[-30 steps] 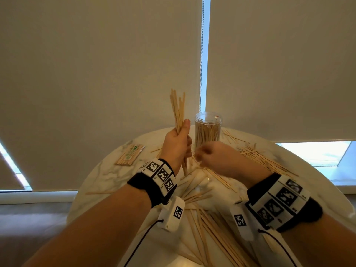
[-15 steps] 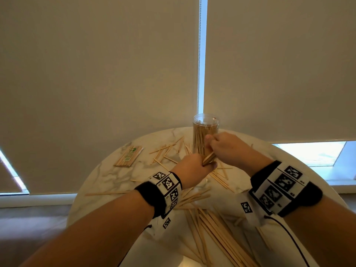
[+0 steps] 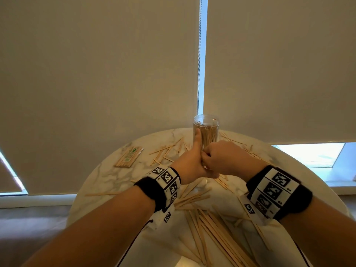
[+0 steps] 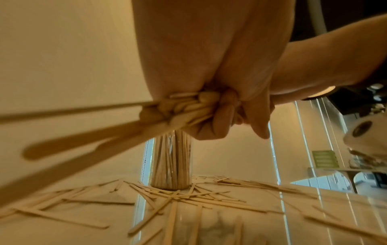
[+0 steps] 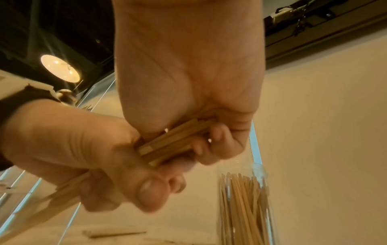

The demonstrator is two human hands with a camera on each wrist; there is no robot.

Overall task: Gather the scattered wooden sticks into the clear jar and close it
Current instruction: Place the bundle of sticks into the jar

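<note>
A clear jar, lidless and full of upright wooden sticks, stands at the far side of the round marble table. Just in front of it my two hands meet. My left hand, thumb pointing up, grips a bundle of sticks that fans out below the fist. My right hand curls its fingers round the same bundle, touching the left hand. The jar stands low and to the right of the fists in the right wrist view. Many loose sticks lie scattered over the table.
A flat packet of sticks with a green label lies at the table's far left. More loose sticks ring the jar's base. Roller blinds hang close behind the table, with a bead chain above the jar.
My left hand brought its bundle down from upright in the air to in front of the jar. My right hand moved in and closed round the same bundle.
</note>
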